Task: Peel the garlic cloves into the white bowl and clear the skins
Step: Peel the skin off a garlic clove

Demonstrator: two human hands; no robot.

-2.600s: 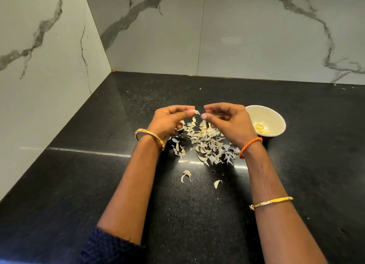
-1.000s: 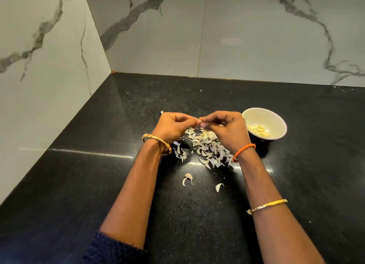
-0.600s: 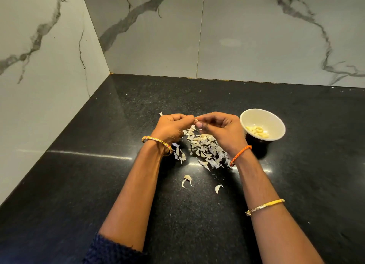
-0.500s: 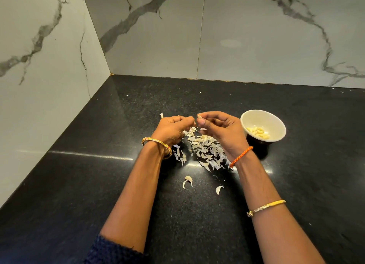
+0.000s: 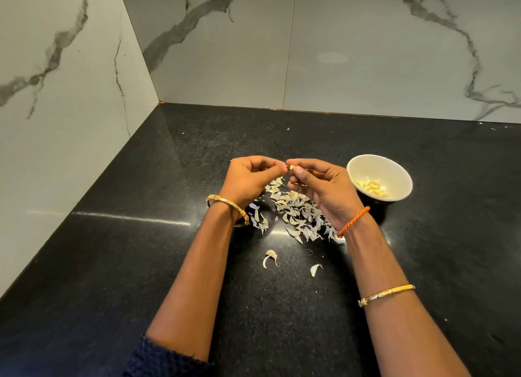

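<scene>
2 hands meet above the skin pile (image 5: 296,210) on the black granite counter (image 5: 141,264). The right hand (image 5: 321,188) pinches a small garlic clove (image 5: 292,167) between thumb and forefinger, its other fingers loosely curled. The left hand (image 5: 251,179) has its fingertips closed at the clove's near end, apparently nipping a shred of skin too small to make out.

To finish this clove well, I would keep the right pinch low on its body so the end stays exposed, pull the skin away along the clove's length instead of across it, and roll the clove to check for clinging bits before it goes in.

The white bowl (image 5: 392,162) stands just beside the right hand, on its far right, with several peeled cloves (image 5: 372,187) lying in its bottom, so the drop is a short sideways reach with nothing between.

2 stray skins (image 5: 270,258) lie apart from the pile, nearer the person. Marble walls (image 5: 70,109) close the left and back of the counter, well clear of the hands. Open counter lies to the left and toward the near edge, leaving room to sweep the skins together later.
</scene>
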